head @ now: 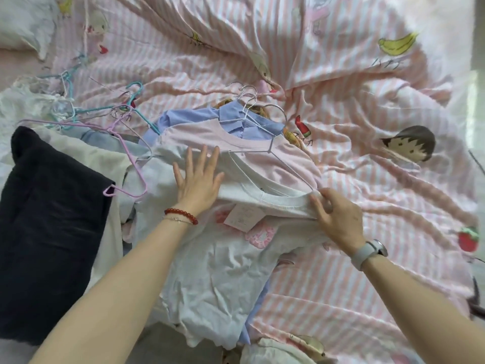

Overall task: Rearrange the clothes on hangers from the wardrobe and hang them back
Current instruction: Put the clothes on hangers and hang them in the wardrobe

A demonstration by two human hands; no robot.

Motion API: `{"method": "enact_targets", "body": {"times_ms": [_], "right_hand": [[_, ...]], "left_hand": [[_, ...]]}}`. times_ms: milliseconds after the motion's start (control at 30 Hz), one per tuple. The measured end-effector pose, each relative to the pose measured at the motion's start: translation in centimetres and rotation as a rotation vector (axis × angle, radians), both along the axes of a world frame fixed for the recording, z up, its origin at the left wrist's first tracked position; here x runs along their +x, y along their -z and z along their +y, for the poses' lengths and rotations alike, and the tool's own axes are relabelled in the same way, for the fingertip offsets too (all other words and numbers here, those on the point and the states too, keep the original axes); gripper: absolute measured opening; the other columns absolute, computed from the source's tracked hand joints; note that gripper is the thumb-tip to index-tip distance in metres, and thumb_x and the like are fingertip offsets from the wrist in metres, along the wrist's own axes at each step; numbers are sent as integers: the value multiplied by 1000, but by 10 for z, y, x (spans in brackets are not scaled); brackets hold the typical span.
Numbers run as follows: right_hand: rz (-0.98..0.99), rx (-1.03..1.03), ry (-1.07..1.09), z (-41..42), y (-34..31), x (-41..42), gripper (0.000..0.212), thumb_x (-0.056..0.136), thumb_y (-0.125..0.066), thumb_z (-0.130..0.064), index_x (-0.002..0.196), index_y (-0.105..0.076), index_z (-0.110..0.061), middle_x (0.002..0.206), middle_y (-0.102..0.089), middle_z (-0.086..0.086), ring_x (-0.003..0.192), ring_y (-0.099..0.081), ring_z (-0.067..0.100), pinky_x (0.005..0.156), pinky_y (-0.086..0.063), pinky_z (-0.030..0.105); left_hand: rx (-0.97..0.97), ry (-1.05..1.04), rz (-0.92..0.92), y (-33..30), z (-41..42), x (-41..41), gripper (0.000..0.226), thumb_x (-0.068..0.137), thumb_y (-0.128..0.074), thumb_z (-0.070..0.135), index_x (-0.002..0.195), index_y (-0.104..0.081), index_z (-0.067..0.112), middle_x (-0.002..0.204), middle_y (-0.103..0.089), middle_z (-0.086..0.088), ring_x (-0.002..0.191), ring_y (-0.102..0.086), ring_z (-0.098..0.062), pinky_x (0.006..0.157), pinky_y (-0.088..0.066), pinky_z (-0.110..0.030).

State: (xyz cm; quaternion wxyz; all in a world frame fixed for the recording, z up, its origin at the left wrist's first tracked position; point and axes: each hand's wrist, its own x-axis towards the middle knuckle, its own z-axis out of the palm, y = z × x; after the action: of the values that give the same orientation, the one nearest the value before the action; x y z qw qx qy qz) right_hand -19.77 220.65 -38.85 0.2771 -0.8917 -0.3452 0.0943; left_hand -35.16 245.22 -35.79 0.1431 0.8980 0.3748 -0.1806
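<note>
Far left we see a dark navy garment [49, 222] lying folded on the bed, partly over a cream cloth [105, 164]. Above it, a tangle of empty hangers: a purple hanger [131, 151] whose end rests on the navy garment, and teal hangers [136, 111] behind it, near a crumpled white lace piece [31, 101].

Centre: we see the white t-shirt [217, 271] spread flat on the bed with a pink print and a paper tag [242, 214] at the neckline. Left hand [198, 179] lies flat on the shirt's left shoulder, fingers straight and spread, pressing, gripping nothing. A red bead bracelet [181, 215] sits on that wrist.

Just behind the white shirt we see a pink t-shirt [236, 137] on a white wire hanger [273, 124], and a blue collared shirt [231, 116] under it, also on wire hangers, hooks bunched together.

Right of centre: right hand [338, 219] pinches the white t-shirt's collar between thumb and curled fingers, lifting the neckline edge slightly. A grey watch [370, 252] is on that wrist.

Everything rests on a pink striped sheet [367, 285] with cartoon prints, wrinkled throughout.
</note>
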Motion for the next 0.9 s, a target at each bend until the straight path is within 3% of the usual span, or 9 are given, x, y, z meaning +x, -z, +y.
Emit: {"method": "enact_targets", "body": {"times_ms": [100,233,400,467,567,667,733,800,900], "right_hand": [[-75,-62,39,-20,-2,11,42,84,-38,-49,78,-64,-16,68,-65,2,61,-63,24,51,-33,23],[-124,-118,56,-32,-3,16,44,82,-37,-49,76,-65,-15,69,-64,6,67,-63,28,52,-42,30],[-226,-72,60,-12,-23,18,43,81,-41,-46,61,-57,-12,56,-60,6,55,-59,28,46,-36,27],[-302,-58,-46,-1,-31,17,43,81,-44,-47,58,-57,-13,52,-59,6,49,-59,26,44,-32,23],[-334,-45,-144,8,-43,7,44,81,-44,-49,56,-56,-15,50,-57,5,47,-58,24,43,-30,23],[-356,-17,-146,10,-53,3,45,82,-43,-50,55,-53,-15,50,-56,5,47,-57,24,42,-33,24],[-380,6,-172,9,-60,3,44,82,-43,-49,56,-53,-15,51,-56,4,48,-56,23,42,-33,23],[-400,15,-211,8,-65,2,42,83,-45,-46,59,-56,-13,56,-59,4,53,-57,24,44,-37,25],[-383,-19,-198,5,-66,2,40,84,-44,-43,69,-59,-10,66,-59,8,63,-56,29,59,-39,35]], "left_hand": [[-42,24,-10,1,-13,8,46,99,-27,39,143,-27,25,147,-33,-1,141,-17,-22,110,6,-54],[-176,27,-79,-7,-44,6,35,97,-40,35,125,-49,17,121,-47,-6,107,-52,-25,101,-34,-38],[-166,-125,-309,-2,-73,-38,39,89,-56,21,123,-46,4,133,-36,-16,122,-39,-32,103,-33,-45],[-54,-203,-388,-10,-66,-47,56,90,-56,23,138,-34,6,149,-22,-18,136,-23,-32,112,-21,-45],[-46,-186,-294,-25,-50,-60,65,96,-41,32,148,-4,19,157,3,-2,143,8,-21,114,3,-41],[-152,-140,-186,-31,-46,-75,50,99,-33,31,146,-17,28,156,-9,9,143,12,-17,113,10,-46],[-184,-168,-239,-36,-48,-81,38,99,-33,28,137,-33,24,146,-34,3,142,-12,-21,114,-1,-46],[-191,-213,-291,-47,-54,-80,28,100,-32,29,121,-45,18,123,-56,-7,120,-47,-28,98,-30,-40],[-126,-201,-295,-65,-70,-80,30,100,-31,35,110,-51,16,105,-65,-13,97,-58,-35,73,-39,-38]]}}
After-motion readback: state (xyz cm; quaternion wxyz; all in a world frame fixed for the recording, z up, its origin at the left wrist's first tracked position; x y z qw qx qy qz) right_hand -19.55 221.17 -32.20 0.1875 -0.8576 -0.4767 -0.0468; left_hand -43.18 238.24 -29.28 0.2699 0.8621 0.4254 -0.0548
